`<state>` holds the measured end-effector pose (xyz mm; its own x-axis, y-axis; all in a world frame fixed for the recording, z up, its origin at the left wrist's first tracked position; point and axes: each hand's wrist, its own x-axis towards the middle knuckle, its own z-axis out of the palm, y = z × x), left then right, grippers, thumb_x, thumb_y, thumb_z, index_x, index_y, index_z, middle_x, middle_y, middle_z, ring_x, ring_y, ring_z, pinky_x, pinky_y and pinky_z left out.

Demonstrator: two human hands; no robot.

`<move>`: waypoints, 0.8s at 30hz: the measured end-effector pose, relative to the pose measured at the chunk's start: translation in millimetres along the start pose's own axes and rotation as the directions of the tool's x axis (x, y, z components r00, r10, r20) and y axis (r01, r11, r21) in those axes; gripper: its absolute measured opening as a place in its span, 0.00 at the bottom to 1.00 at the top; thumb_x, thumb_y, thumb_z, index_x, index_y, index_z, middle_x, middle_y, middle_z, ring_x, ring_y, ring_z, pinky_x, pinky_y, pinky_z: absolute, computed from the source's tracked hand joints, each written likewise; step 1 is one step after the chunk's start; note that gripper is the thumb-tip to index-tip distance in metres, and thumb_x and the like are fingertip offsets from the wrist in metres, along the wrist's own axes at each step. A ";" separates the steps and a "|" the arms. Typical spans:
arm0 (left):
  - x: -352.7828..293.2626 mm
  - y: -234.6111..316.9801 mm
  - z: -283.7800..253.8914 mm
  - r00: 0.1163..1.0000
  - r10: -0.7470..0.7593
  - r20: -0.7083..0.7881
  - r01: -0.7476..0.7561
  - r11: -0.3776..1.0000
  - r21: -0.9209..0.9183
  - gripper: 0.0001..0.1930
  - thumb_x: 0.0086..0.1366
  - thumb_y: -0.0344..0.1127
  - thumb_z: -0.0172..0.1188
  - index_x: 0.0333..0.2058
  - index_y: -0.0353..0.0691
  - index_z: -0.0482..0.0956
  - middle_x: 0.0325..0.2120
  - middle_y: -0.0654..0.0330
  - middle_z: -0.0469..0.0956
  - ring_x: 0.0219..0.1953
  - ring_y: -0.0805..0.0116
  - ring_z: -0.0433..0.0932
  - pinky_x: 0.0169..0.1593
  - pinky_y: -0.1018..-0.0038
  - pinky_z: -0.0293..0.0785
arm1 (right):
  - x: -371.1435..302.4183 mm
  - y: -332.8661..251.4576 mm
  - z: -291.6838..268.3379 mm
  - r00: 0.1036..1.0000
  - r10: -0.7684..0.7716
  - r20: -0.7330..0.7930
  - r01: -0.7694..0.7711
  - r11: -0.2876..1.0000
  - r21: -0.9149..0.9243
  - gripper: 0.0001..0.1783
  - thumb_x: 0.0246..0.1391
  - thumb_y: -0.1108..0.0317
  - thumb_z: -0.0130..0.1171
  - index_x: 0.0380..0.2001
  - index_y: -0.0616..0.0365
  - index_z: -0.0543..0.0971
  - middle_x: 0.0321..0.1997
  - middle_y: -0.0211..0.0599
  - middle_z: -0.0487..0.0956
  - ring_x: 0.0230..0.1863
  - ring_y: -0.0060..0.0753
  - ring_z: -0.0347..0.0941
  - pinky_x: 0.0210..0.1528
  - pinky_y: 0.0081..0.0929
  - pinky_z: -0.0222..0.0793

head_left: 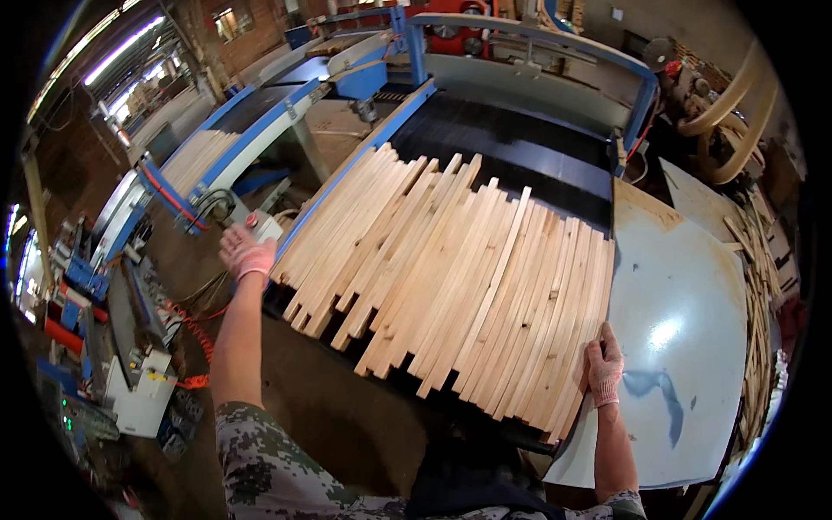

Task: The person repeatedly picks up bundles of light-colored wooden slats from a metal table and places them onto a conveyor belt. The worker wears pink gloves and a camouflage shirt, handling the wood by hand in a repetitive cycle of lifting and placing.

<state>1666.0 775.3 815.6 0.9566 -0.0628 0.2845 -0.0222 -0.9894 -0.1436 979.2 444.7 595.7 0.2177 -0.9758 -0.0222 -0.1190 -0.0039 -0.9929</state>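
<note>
A wide layer of pale wooden strips (451, 277) lies side by side on a black conveyor belt (529, 147), their near ends uneven. My left hand (249, 253), in a pinkish work glove, is held out past the left edge of the layer with its fingers stretched. Just beyond it is a light control box (265, 227) with a red button (252, 219); whether the fingertips touch the box I cannot tell. My right hand (605, 368), gloved alike, rests against the outermost strip on the right, fingers extended along its side and gripping nothing.
A pale sheet-topped table (676, 338) adjoins the conveyor on the right, with thin wood offcuts (752, 321) heaped beyond it. A blue frame bar (537, 43) spans the far end. At the left stands another blue-sided conveyor (260, 121), with red coiled hose (195, 334) nearer me.
</note>
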 end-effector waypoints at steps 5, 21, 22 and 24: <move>13.6 -16.4 0.1 0.986 -0.013 0.168 0.018 0.999 -0.032 0.54 0.65 0.64 0.62 0.80 0.39 0.50 0.79 0.48 0.57 0.81 0.50 0.52 0.81 0.55 0.46 | 1.5 -30.1 -2.2 0.998 -0.004 0.063 0.022 0.957 -0.288 0.36 0.64 0.69 0.64 0.74 0.66 0.71 0.66 0.47 0.78 0.66 0.40 0.75 0.70 0.33 0.70; -290.7 -163.1 -21.8 0.683 0.724 -0.097 -0.053 -0.084 -0.995 0.16 0.76 0.37 0.54 0.53 0.33 0.84 0.48 0.57 0.84 0.51 0.69 0.83 0.60 0.71 0.79 | -174.7 -19.5 12.4 0.999 0.040 0.012 -0.041 0.931 0.363 0.41 0.74 0.60 0.61 0.79 0.72 0.57 0.81 0.48 0.65 0.81 0.36 0.59 0.82 0.30 0.52; -336.2 -190.9 -35.3 0.508 0.861 -0.025 0.146 -0.114 -0.983 0.16 0.75 0.36 0.55 0.51 0.33 0.85 0.46 0.56 0.85 0.50 0.66 0.84 0.59 0.68 0.81 | -208.7 -16.8 16.8 0.999 0.034 0.011 -0.035 0.929 0.369 0.40 0.74 0.61 0.62 0.78 0.71 0.59 0.80 0.48 0.67 0.80 0.36 0.60 0.81 0.30 0.53; -409.1 -231.7 -25.6 0.102 0.988 -0.114 0.322 -0.141 -0.936 0.20 0.70 0.30 0.58 0.57 0.28 0.83 0.52 0.49 0.86 0.57 0.58 0.84 0.64 0.63 0.79 | -266.8 -14.9 16.6 0.998 0.043 0.049 -0.060 0.913 0.404 0.37 0.73 0.64 0.63 0.77 0.67 0.64 0.76 0.44 0.73 0.76 0.34 0.66 0.78 0.29 0.57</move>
<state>1272.4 1026.8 756.7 0.0424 -0.9991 -0.0050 0.0389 -0.0033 0.9992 939.0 708.7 614.5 0.2600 -0.9630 -0.0711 0.2694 0.1430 -0.9524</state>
